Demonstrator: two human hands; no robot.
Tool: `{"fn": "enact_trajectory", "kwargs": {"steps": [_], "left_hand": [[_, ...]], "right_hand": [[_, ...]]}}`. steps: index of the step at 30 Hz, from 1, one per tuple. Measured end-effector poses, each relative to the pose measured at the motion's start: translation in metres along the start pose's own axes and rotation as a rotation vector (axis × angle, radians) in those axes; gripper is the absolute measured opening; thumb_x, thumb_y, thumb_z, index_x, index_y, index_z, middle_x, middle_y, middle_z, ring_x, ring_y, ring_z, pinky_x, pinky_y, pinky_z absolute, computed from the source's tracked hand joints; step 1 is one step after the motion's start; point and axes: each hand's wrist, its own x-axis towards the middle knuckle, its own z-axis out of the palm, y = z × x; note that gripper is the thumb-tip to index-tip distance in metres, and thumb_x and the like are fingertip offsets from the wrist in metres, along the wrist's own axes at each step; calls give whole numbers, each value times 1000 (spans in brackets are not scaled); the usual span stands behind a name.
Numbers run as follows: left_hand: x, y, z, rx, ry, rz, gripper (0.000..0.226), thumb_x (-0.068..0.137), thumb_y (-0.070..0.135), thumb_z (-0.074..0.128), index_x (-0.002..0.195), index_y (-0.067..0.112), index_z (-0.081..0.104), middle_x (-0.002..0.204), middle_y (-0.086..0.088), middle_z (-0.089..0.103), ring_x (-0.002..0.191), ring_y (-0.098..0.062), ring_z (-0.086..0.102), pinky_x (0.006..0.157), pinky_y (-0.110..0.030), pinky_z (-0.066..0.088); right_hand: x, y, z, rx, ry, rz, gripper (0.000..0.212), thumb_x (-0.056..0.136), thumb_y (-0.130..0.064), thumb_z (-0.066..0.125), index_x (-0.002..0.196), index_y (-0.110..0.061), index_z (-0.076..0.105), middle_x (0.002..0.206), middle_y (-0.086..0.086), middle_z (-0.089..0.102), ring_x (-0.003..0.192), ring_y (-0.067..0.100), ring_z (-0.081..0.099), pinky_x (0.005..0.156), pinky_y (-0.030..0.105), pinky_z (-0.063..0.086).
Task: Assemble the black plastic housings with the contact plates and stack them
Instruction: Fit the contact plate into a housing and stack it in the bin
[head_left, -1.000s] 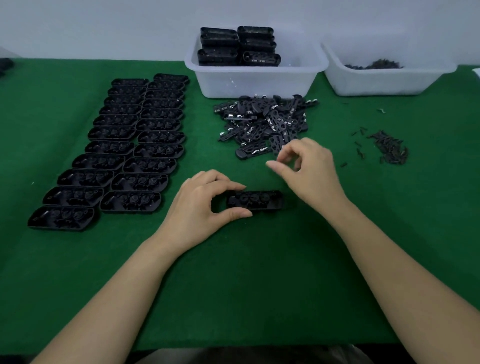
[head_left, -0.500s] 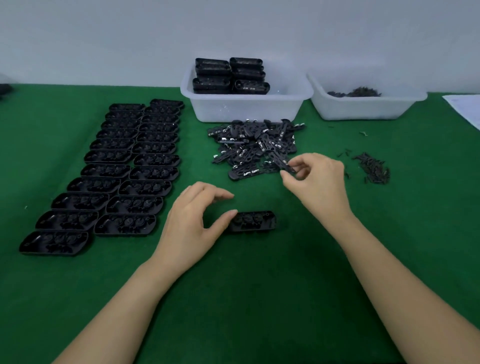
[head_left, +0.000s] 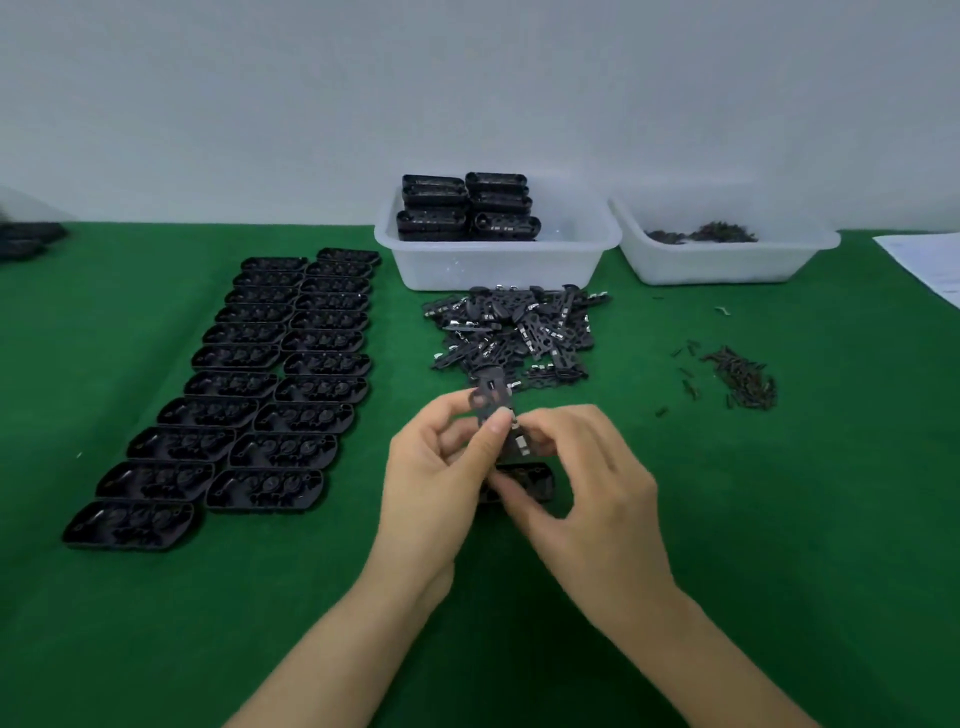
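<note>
A: Green cloth covers the table (head_left: 727, 519), and nearly everything on it is black plastic. What do the hands have?

B: Both hands meet over the cloth, just in front of the loose heap of contact plates (head_left: 511, 330). The left hand (head_left: 436, 488) and the right hand (head_left: 587, 483) pinch a single contact plate (head_left: 496, 410) between curled fingertips, holding it roughly upright and tilted. Small silver contacts show on its lower part.

A: And the housing it belongs to?

B: One open black housing (head_left: 527, 480) lies flat on the cloth directly beneath the hands, nearer the person than the heap and partly hidden by the fingers. Nothing touches it that I can see.

A: What else lies around the heap?

B: Left of the heap, two long rows of open housings (head_left: 249, 395) run from near the person toward the wall. Just behind the heap stands a white tub (head_left: 493, 265) holding stacked finished housings (head_left: 467, 208). Right of that tub is a second white tub (head_left: 727, 262) with small dark parts inside. Right of the heap, a scatter of small dark screws (head_left: 743, 376) sits on the cloth.
</note>
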Motion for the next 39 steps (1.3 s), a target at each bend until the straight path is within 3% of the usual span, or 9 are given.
{"fn": "enact_trajectory", "kwargs": {"steps": [5,8,11,14,16,19,22,28,39], "left_hand": [[11,16,-25,310,-301,-15,35,66,27,68,99,18,61,67,3,70,61,-6,60,62,-13,46],[19,26,-32,413,-436,-93,40,63,32,71,98,20,56,64,1,68,64,-18,53,62,-22,40],[23,30,-36,477,-413,-82,38,62,34,72,96,20,60,68,3,69,66,-16,55,67,-23,43],[17,24,-34,606,-347,45,43,59,35,77,99,25,65,80,10,71,67,-8,63,66,-18,50],[14,18,-34,736,-273,152,33,64,28,81,94,30,66,81,13,72,69,-6,65,67,-17,51],[14,13,-41,918,-205,249,30,70,19,79,94,32,69,82,19,70,68,8,58,67,-5,42],[15,10,-48,1021,-214,220,32,69,25,79,99,29,69,88,17,69,77,6,60,76,-9,45],[19,8,-42,1162,-312,226,26,73,28,77,98,28,68,93,15,70,90,-2,62,88,-30,49],[46,16,-14,1473,-532,195,24,80,26,71,104,25,68,100,6,69,98,-13,59,90,-29,44]], "right_hand": [[25,14,-21,503,-251,253,40,79,-35,66,116,-25,55,93,-5,53,77,5,54,66,18,48],[34,20,-20,696,-430,331,30,75,-24,65,105,-18,64,99,8,61,87,22,60,73,28,51],[34,21,-14,802,-355,405,26,68,-16,68,93,-12,65,89,5,65,76,10,61,68,22,51],[29,24,-5,661,-248,467,23,68,-12,74,90,-12,66,77,21,63,66,18,54,64,35,50],[24,27,-3,563,-257,415,25,68,-22,75,91,-20,66,79,15,64,67,16,53,67,35,50],[18,45,-7,319,-498,298,59,59,-58,66,111,-31,56,92,-12,56,77,-1,50,68,11,42],[11,65,-8,21,-707,231,80,51,-71,57,119,-30,49,96,-23,44,87,-5,43,74,11,35],[2,77,6,50,-523,227,35,63,-46,76,90,-32,58,80,-18,50,78,-2,45,74,27,38],[0,76,7,77,-483,227,38,59,-41,80,89,-23,65,78,-15,52,76,8,47,76,35,42]]}}
